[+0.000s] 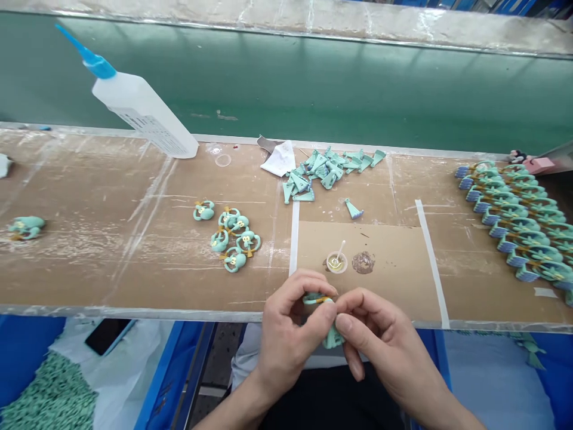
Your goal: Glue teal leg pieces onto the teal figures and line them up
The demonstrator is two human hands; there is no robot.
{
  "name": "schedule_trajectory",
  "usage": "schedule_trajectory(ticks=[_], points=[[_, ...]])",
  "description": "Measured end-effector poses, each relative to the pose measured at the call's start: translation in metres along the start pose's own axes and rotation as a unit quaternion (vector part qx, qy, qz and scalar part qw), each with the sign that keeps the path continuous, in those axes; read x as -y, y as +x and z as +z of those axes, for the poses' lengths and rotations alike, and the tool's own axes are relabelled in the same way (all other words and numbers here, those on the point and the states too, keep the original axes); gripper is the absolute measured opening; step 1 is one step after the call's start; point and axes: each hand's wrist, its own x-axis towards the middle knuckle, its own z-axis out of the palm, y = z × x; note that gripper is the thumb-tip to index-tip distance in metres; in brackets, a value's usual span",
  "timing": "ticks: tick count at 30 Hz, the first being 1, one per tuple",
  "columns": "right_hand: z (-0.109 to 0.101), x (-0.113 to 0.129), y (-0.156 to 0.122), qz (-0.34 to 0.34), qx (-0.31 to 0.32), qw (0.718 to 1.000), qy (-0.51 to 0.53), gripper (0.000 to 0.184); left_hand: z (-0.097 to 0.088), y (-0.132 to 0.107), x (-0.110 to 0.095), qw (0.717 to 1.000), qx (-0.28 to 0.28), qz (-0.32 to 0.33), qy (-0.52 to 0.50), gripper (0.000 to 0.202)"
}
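Observation:
My left hand point(298, 322) is closed around a small teal cartoon figurine point(333, 337) with an orange-brown band, at the table's front edge. My right hand point(376, 328) meets it from the other side, thumb and index finger pressed together against the figurine. Fingers cover most of that figurine, so its full shape is hidden. Just beyond my hands stands a small round dish point(336, 263) of yellowish liquid with a thin white stick in it. A single teal wedge-shaped piece point(353, 209) lies farther back, in front of a pile of similar pieces point(329, 167).
Left of centre lies a cluster of figurine heads with looped arms point(236, 230). Rows of assembled figurines point(514, 221) fill the right side. A white bottle with a blue nozzle point(147, 113) stands at the back left. Blue bins point(168, 370) sit below the table edge.

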Motion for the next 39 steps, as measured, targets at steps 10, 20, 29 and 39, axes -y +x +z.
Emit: schedule_trajectory(ticks=[10,20,29,39], points=[[0.008,0.018,0.003,-0.191,-0.049,0.975,-0.103,0.007,0.009,0.003,-0.005,0.835,0.037,-0.27,-0.478,0.029],[0.006,0.017,0.002,-0.206,-0.026,0.972,-0.107,0.013,0.011,0.002,-0.007,0.812,0.028,-0.29,-0.506,0.027],[0.005,0.023,0.0,-0.335,-0.041,0.9,-0.277,0.031,0.002,0.004,0.006,0.827,0.102,-0.24,-0.497,0.046],[0.012,0.023,-0.008,-0.388,-0.02,0.875,-0.289,0.057,-0.011,0.002,-0.005,0.899,0.175,-0.155,-0.37,0.053]])
